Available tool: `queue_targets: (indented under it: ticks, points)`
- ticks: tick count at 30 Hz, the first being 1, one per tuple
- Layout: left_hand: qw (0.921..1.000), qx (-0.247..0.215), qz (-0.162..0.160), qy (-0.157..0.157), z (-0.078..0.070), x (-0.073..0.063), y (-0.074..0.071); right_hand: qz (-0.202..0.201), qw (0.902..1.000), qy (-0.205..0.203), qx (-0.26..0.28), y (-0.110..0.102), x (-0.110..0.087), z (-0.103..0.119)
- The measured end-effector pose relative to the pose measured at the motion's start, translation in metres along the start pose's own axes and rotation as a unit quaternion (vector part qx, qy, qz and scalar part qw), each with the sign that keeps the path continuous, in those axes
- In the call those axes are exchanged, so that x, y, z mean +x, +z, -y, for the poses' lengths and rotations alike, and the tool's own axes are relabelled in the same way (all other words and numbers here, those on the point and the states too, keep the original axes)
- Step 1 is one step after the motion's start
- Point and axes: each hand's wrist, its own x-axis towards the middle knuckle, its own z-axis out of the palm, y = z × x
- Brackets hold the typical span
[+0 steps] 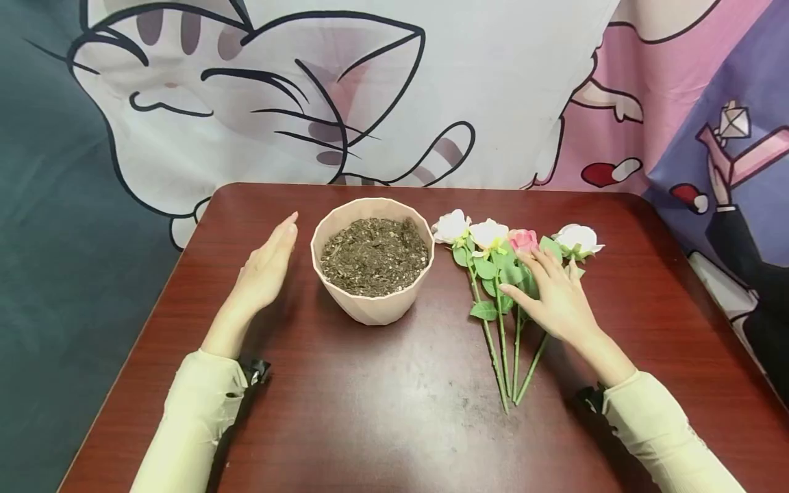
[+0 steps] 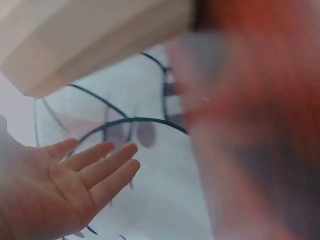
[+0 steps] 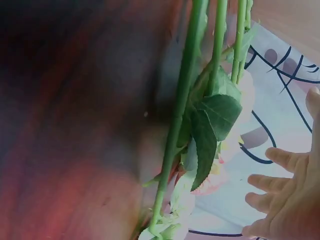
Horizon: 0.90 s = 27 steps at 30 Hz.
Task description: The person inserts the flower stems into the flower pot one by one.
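Observation:
A pale flowerpot (image 1: 377, 311) with faceted sides and dark soil (image 1: 374, 257) stands on the table. My left hand (image 1: 266, 267) is beside it on the left, fingers straight and palm turned toward the pot, apart from it. The left wrist view shows that palm (image 2: 55, 190) bare. Right of the pot lie several artificial roses: two white roses (image 1: 489, 235) at the left, a pink rose (image 1: 523, 241) and another white rose (image 1: 578, 239). Over their leaves (image 3: 218, 115) my right hand (image 1: 557, 298) is spread, holding nothing; it hides part of the stems.
The dark red wooden table (image 1: 370, 424) has its far edge against a hanging cloth (image 1: 505, 89) with cartoon drawings. Green flower stems (image 1: 496, 370) point toward the near side, converging at their cut ends.

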Motion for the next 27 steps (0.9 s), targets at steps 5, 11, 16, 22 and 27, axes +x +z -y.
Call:
queue_targets:
  ticks: [5, 11, 16, 22, 27]
  points:
    - [0.9974, -0.056, 0.02, 0.042, -0.007, -0.001, -0.004, -0.025, 0.9991, 0.007, 0.034, 0.0, -0.013, 0.004]
    - [0.9932, -0.094, 0.038, 0.057, -0.013, -0.002, -0.003, -0.042, 0.9972, 0.004, 0.062, 0.0, -0.029, 0.009]
    - [0.9855, -0.151, 0.051, 0.059, -0.017, -0.006, 0.0, -0.036, 0.9966, -0.029, 0.069, 0.009, -0.039, 0.014]
    - [0.9728, -0.215, 0.062, 0.06, -0.02, -0.008, 0.004, -0.004, 0.997, -0.035, 0.069, 0.015, -0.046, 0.021]
    - [0.9701, -0.233, 0.045, 0.052, -0.019, -0.007, 0.006, 0.045, 0.9933, -0.045, 0.097, 0.02, -0.047, 0.025]
